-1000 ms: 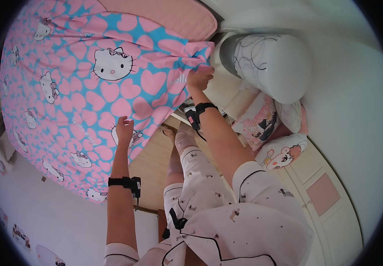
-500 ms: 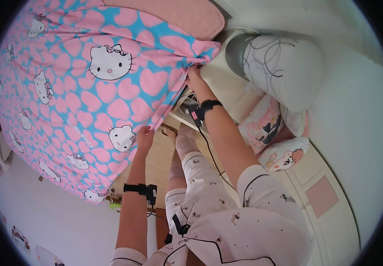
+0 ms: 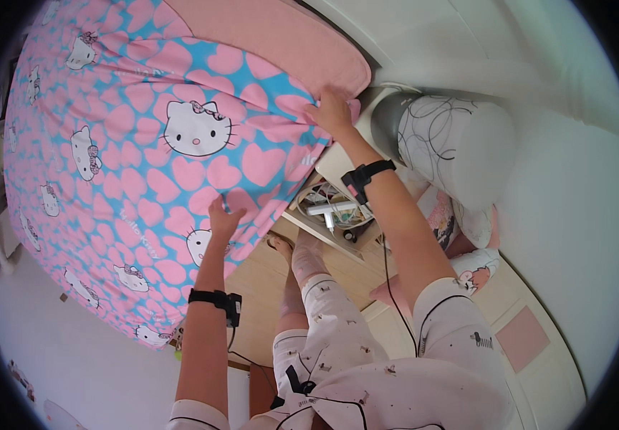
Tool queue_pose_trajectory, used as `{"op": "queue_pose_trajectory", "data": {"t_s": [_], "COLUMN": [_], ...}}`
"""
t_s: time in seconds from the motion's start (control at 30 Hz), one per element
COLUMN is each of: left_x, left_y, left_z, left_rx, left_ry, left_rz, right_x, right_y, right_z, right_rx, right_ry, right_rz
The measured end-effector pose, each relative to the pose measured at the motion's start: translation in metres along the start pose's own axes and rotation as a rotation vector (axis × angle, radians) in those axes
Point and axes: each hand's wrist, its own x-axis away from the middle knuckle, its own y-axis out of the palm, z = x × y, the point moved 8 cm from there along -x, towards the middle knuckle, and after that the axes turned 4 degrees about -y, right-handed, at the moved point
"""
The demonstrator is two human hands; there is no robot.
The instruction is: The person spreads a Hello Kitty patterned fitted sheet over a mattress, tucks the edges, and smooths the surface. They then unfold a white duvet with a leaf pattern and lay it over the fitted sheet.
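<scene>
A pink and blue blanket (image 3: 145, 172) with hearts and white cartoon cat faces covers the bed. My left hand (image 3: 225, 218) rests over its near side, thumb spread away from the fingers, holding no cloth that I can see. At the blanket's far right corner, beside the pink headboard, my right hand (image 3: 334, 115) has its fingers bent and closed on the bunched fabric. Part of the corner is hidden under that hand. Both wrists wear black straps with small boxes and cables.
An open drawer (image 3: 338, 215) with coiled cables and a white power strip juts out below my right forearm. A white lamp (image 3: 438, 129) with dark curved lines stands on the bedside cabinet. The pink padded headboard (image 3: 274, 36) and several printed cushions are around it.
My right hand has moved up and farther out along the blanket's corner. The left hand has left the blanket's edge, moved inward and spread its thumb. More of the drawer shows.
</scene>
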Motion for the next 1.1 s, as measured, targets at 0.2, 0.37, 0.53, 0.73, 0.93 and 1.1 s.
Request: {"op": "queue_pose_trajectory", "data": {"t_s": [0.2,0.37,0.53,0.73,0.93,1.1], "left_x": [-0.005,-0.025,-0.058,-0.046,-0.015,-0.022], "left_y": [-0.016,-0.069,-0.077,-0.075,-0.065,-0.043], "left_z": [0.000,0.013,0.031,0.050,0.070,0.060], "left_rx": [-0.001,-0.122,-0.175,-0.256,-0.446,-0.313], "left_ry": [0.067,0.134,0.251,0.184,0.166,0.288], "left_rz": [-0.079,0.194,0.287,0.254,0.191,0.118], "right_x": [0.018,0.028,0.014,-0.059,-0.124,-0.117], "right_y": [-0.076,-0.091,-0.102,-0.083,-0.035,-0.064], "right_z": [0.036,0.046,0.007,-0.057,-0.051,-0.065], "right_rx": [-0.083,-0.153,0.256,0.225,0.094,0.137], "right_ry": [0.145,0.288,0.271,-0.047,0.059,-0.031], "right_rz": [0.605,0.843,0.844,0.592,0.194,0.416]}}
